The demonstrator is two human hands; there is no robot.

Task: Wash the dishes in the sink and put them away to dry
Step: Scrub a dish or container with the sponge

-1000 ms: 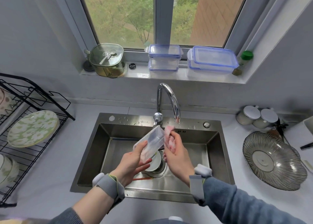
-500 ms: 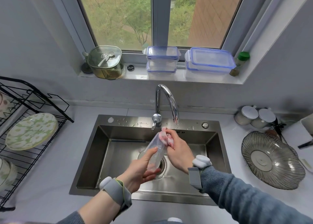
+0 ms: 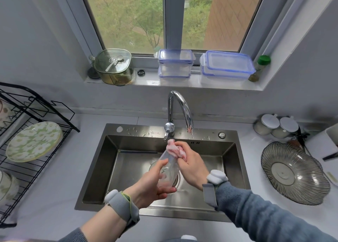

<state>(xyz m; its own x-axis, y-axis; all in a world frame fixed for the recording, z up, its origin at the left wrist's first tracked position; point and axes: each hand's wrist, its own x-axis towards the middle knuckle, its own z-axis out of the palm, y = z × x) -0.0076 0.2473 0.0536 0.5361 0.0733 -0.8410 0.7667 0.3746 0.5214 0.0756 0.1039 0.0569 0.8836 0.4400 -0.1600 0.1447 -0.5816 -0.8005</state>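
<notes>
Over the stainless steel sink basin, the left hand grips a clear plastic container by its lower end, thumb along the near side and fingers curled round underneath. The container's long axis runs from the left palm up and away toward the curved chrome faucet, tilted a little to the left — its far end sits just below the faucet's base. The right hand pinches a crumpled pink cloth and presses it on that far end. Both hands hang above the drain, well apart from the basin's side walls, with open steel floor to either side. On the left counter, a black wire dish rack holds a green floral plate — on the right lies a ribbed smoky glass dish.
</notes>
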